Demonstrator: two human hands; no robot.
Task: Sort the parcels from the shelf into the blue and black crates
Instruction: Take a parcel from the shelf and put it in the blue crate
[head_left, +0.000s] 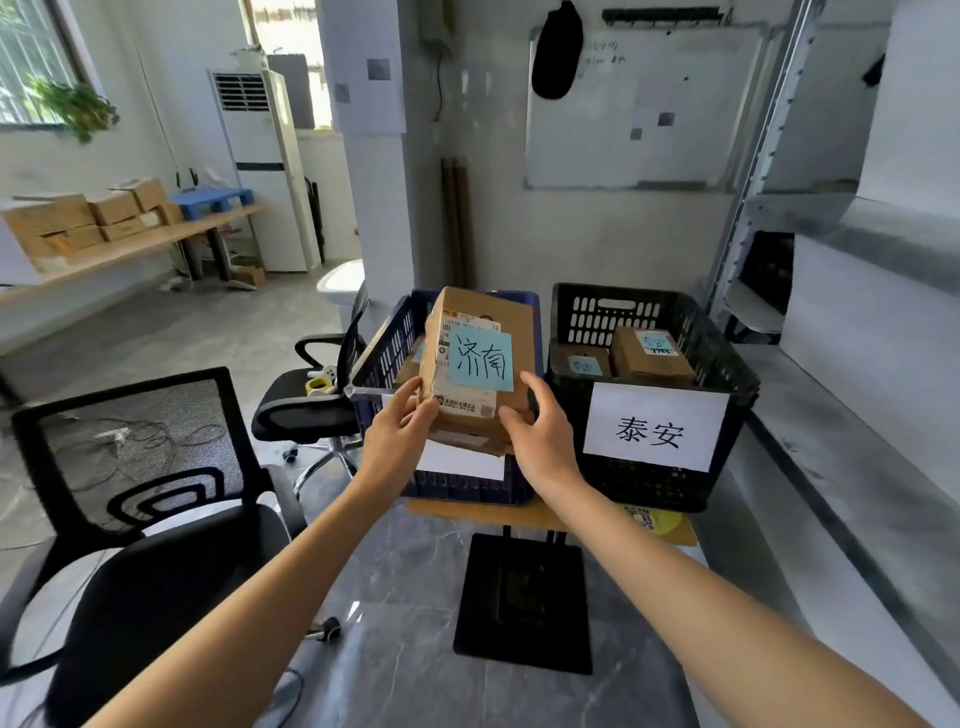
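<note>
Office room, grey stone-pattern floor, whiteboard on the far wall. Head view: blue crate (384, 358) and black crate (717, 364) sit side by side on a small counter (457, 510); both hands grip one parcel (483, 317), tilted, over the blue crate; left hand (400, 421) on its near left corner, right hand (540, 431) on its near right corner.

Blue note (480, 361) on the parcel reads 济南; black crate's label (652, 428) reads 泰安; blue crate's own label is mostly hidden, so the match cannot be checked.

Risks, as judged:
- hold is at one end only; far end could dip and slip;
- the parcel could catch the crate rim, or land askew on the parcel already inside;
- a hard drop might shift the crates on the narrow counter.
</note>
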